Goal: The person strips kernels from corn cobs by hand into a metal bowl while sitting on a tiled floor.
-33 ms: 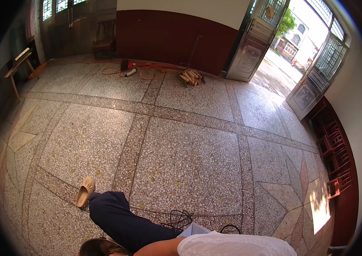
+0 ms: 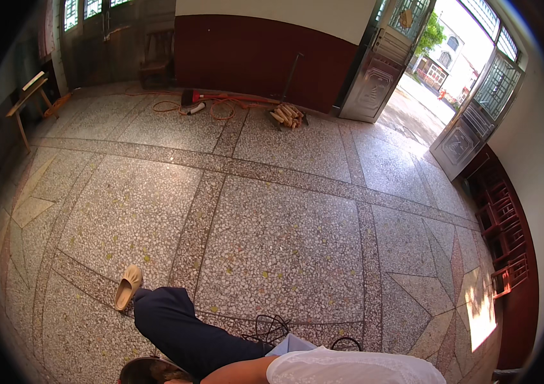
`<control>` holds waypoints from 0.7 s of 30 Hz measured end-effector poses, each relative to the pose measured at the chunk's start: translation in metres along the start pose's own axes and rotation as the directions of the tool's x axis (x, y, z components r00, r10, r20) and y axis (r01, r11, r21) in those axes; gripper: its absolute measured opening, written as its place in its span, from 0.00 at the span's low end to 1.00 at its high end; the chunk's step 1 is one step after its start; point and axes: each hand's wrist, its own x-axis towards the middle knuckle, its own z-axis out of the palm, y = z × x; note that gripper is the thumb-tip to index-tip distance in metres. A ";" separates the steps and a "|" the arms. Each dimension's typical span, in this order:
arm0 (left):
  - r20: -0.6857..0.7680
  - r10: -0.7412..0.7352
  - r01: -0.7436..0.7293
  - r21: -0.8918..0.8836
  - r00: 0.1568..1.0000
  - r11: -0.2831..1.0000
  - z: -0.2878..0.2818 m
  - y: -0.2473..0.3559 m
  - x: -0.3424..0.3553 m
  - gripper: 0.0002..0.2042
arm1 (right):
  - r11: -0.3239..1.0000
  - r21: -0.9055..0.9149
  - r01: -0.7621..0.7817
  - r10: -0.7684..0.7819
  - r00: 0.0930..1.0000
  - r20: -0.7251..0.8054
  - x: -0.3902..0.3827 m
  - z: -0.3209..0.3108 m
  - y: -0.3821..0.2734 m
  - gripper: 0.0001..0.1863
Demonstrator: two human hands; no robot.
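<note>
Nothing moved, round-rimmed container (image 2: 136, 370), textured white sleeve (image 2: 355, 367)

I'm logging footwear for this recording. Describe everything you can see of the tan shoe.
The shoe is a tan slip-on with a rounded toe and gathered folds across its upper; no laces show. It looks soft, perhaps leather or imitation leather. A paler area shows toward the near end. It rests on the speckled floor, left of centre, its toe pointing up the picture and slightly right. The dark trouser leg ends against its right side; whether they touch is unclear.
</note>
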 end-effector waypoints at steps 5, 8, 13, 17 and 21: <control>-0.100 0.041 -0.036 0.054 0.994 0.998 0.025 0.001 -0.013 0.16 | 1.000 0.006 0.016 -0.016 1.000 0.008 0.013 0.008 0.012 0.16; -0.117 0.041 -0.036 0.046 0.992 0.998 0.028 0.002 -0.014 0.16 | 1.000 0.010 0.026 -0.026 1.000 0.016 0.019 0.010 0.015 0.15; -0.065 0.050 -0.050 0.007 0.997 0.999 0.015 0.002 -0.004 0.15 | 0.999 0.018 0.032 -0.032 0.999 0.029 0.022 0.012 0.017 0.14; -0.061 0.047 -0.046 0.022 0.997 0.999 0.020 0.003 -0.010 0.12 | 0.999 0.027 0.034 -0.035 0.999 0.037 0.023 0.013 0.020 0.13; -0.181 0.097 -0.084 0.074 0.979 0.994 0.029 0.000 -0.018 0.10 | 0.998 0.035 0.046 -0.048 0.998 0.050 0.028 0.017 0.028 0.12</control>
